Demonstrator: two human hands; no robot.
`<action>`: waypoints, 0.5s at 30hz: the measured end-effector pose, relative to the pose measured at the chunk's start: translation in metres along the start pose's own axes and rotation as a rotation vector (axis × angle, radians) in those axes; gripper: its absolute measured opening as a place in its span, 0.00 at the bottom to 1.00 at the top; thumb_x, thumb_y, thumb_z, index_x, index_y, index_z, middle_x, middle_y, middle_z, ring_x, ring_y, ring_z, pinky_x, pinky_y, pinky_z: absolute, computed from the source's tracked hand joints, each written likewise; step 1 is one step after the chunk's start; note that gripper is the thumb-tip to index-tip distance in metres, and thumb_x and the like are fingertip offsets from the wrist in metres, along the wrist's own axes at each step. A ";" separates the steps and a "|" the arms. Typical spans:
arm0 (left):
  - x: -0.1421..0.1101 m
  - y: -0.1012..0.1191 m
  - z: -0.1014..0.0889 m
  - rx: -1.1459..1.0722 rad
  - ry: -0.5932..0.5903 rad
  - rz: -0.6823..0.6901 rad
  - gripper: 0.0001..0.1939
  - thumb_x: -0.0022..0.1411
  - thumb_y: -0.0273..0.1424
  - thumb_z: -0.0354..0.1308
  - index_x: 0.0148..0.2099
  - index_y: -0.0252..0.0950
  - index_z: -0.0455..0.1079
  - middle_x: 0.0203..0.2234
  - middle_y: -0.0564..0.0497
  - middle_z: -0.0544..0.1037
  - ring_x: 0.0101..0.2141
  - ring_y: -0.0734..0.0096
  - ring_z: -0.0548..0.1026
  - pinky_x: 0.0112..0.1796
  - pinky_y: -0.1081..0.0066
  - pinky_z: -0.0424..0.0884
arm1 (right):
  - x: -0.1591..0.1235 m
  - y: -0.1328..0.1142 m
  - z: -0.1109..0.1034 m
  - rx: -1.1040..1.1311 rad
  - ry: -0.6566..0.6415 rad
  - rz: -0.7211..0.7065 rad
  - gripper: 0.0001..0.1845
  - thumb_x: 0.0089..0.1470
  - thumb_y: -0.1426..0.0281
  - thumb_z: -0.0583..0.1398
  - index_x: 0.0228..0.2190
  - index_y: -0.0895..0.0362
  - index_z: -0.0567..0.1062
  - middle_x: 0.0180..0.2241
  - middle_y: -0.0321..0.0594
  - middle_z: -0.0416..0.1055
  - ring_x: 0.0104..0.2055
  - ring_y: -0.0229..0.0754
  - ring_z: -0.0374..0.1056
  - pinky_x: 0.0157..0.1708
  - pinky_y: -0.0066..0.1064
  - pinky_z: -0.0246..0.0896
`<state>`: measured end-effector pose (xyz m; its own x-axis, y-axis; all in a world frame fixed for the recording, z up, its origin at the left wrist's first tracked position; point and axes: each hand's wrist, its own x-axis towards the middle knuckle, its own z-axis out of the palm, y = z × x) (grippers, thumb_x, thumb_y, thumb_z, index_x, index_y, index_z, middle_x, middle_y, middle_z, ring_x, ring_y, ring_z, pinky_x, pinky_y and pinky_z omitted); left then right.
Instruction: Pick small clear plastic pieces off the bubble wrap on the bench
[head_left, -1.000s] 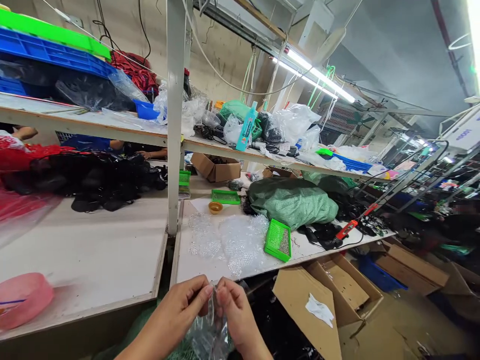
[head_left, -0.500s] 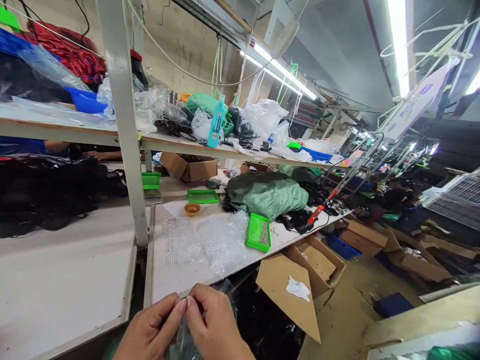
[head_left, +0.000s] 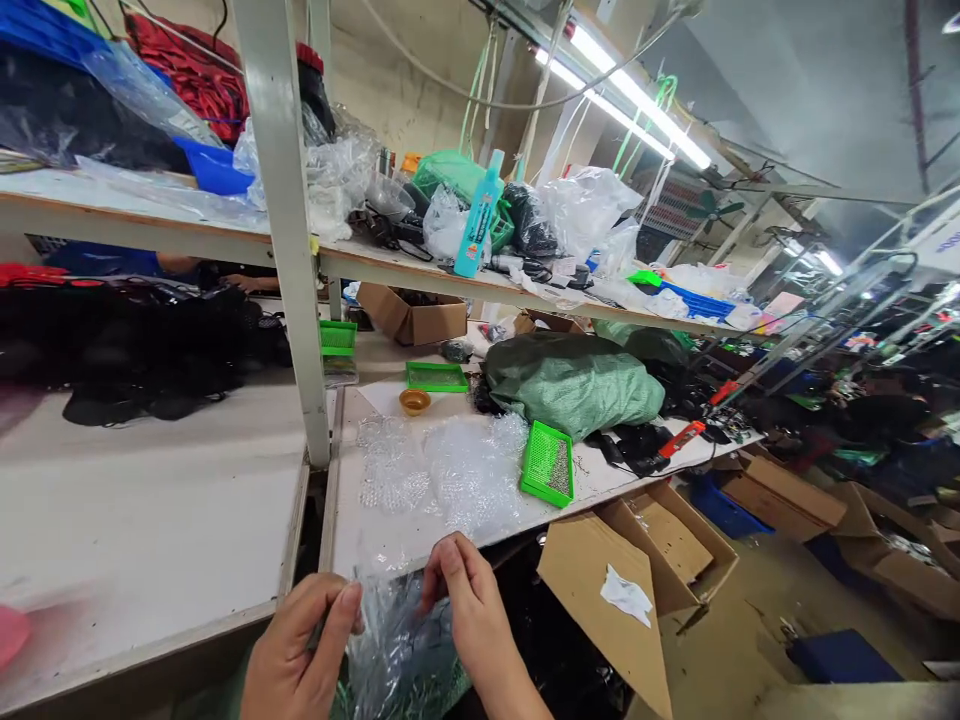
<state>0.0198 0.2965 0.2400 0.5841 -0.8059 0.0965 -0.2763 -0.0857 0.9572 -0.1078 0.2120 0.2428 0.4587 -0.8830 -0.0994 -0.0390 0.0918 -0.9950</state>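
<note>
Hands had spread apart since the earlier view: my left hand (head_left: 300, 655) sat low and to the left, my right hand (head_left: 469, 600) higher and nearer the bench. Clear plastic wrap (head_left: 397, 650) hung between them, just below the bench's front edge, its long axis running roughly downward from my right fingertips (head_left: 450, 565) and out past the bottom of the view. Right hand was narrow, pinching the wrap's upper part. Left hand was half curled, thumb up, with the wrap against its inner side; couldn't tell if it had a real grip. Right hand was nearer the wrap's top, and neither hand was clearly nearer its body. White bench (head_left: 360, 535) edge lay just above the wrap, close to touching. Bubble wrap (head_left: 457, 470) lay on the bench beyond, with a green mesh tray (head_left: 547, 463) to its right. Steel upright (head_left: 296, 300) stood up and left of my hands. Open room was below the bench, in the dark gap right of the wrap, up to a cardboard flap (head_left: 600, 620).
</note>
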 end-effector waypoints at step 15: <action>0.010 -0.014 0.024 -0.361 0.364 -0.564 0.28 0.46 0.60 0.57 0.28 0.38 0.63 0.11 0.61 0.59 0.13 0.80 0.57 0.14 0.80 0.56 | 0.036 0.014 0.029 0.352 -0.667 0.483 0.24 0.36 0.50 0.65 0.20 0.57 0.67 0.17 0.30 0.61 0.19 0.32 0.57 0.25 0.26 0.54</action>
<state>0.0111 0.2753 0.2211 0.7947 -0.4477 -0.4099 0.3689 -0.1802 0.9118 -0.0661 0.1952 0.2257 0.8879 -0.2703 -0.3723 -0.1372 0.6169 -0.7750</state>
